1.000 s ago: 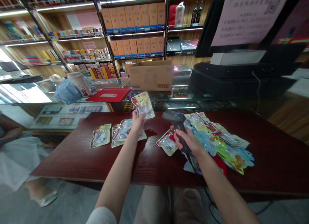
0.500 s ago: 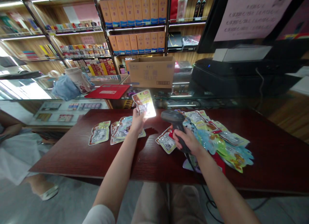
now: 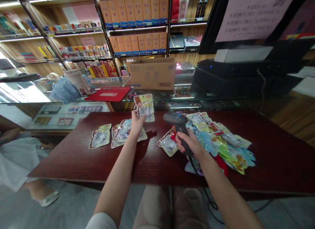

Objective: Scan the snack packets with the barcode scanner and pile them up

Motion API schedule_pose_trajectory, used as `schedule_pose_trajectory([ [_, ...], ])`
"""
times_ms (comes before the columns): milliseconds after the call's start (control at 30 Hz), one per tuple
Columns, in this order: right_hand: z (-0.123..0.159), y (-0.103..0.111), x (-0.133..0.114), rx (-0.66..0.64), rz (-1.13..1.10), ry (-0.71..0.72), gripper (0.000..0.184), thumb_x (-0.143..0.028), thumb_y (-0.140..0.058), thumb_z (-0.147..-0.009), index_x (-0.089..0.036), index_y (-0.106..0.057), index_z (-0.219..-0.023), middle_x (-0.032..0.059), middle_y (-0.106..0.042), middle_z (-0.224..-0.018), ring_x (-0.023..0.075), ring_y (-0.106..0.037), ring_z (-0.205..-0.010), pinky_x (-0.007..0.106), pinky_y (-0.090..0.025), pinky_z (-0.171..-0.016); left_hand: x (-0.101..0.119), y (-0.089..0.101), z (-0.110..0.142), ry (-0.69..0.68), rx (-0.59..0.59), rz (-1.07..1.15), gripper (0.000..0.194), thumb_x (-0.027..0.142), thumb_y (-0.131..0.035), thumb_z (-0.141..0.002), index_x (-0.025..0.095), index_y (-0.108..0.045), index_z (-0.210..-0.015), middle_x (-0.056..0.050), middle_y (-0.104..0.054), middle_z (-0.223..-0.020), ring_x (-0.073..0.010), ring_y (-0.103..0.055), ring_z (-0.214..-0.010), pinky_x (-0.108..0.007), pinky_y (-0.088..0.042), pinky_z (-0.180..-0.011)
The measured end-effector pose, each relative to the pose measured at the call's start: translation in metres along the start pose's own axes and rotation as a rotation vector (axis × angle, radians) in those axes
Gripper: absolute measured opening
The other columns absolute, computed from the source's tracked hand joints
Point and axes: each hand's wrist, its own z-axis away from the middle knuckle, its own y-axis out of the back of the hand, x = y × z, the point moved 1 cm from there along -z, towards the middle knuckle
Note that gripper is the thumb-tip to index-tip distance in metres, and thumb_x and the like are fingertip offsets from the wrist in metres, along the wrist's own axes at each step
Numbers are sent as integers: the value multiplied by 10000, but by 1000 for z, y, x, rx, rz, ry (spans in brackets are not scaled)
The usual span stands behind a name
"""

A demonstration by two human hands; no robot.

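Observation:
My left hand is closed on the lower left edge of a snack packet, held upright above the table. My right hand wraps round the handle of a black barcode scanner, its head pointing left toward the packet. A cable runs from the scanner's handle down past the table edge. Under and beside my left hand lie a few overlapping packets, with a single packet farther left. A packet lies just left of my right hand, and a heap of colourful packets spreads to its right.
The dark red wooden table stands before a glass counter. On the counter are an open cardboard box, a red folder, a paper cup and a black machine. Another person's leg shows at the left.
The packet in my left hand has turned more upright, and the bright glare on it is gone. The scanner stays in my right hand, nearly still. The whole view has shifted slightly.

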Motion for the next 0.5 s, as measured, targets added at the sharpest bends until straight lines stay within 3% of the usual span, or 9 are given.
schedule_pose_trajectory([
  [133,-1,4,4,-3,-17,-6,327,-441,-643,-814,-210,-493,-989,-92,-498,-533,61,-401,-321,197,-350,-343,9,28,-3,-23,99,-351,323,252,-673,-703,220,-431,-913,-10,-611,-878,-189,-624,-865,-332,-483,-853],
  [333,0,5,4,-23,-7,0,302,-438,-632,-827,-205,-493,-960,-86,-506,-549,58,-412,-334,196,-358,-354,29,89,9,12,212,-853,328,389,-630,-720,201,-468,-935,-72,-629,-917,-271,-628,-922,-400,-463,-874],
  [500,0,3,3,-30,-7,-5,391,-448,-644,-813,-196,-504,-1077,-93,-505,-551,59,-411,-331,197,-358,-349,28,131,17,67,252,-987,355,419,-608,-689,169,-540,-932,-100,-665,-907,-290,-640,-897,-403,-483,-830],
])
